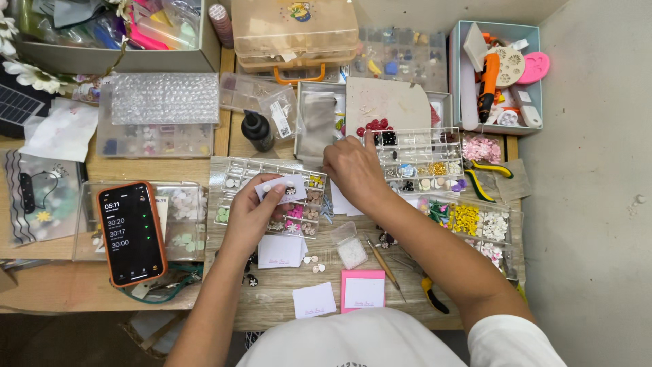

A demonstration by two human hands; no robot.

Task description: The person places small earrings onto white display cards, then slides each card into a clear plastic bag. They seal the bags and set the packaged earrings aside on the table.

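Cluttered wooden table (272,299) | left hand (252,212) fingers pinching white card (285,187) | right hand (353,170) fingers curled, grip unclear

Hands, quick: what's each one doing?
Left hand: closed on a small white card.
Right hand: over the clear bead organizer; grip cannot be told.

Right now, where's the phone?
In the head view, the orange-cased phone lies screen-up on the left of the wooden table, on a clear plastic box, just left of the left hand holding a small white card.
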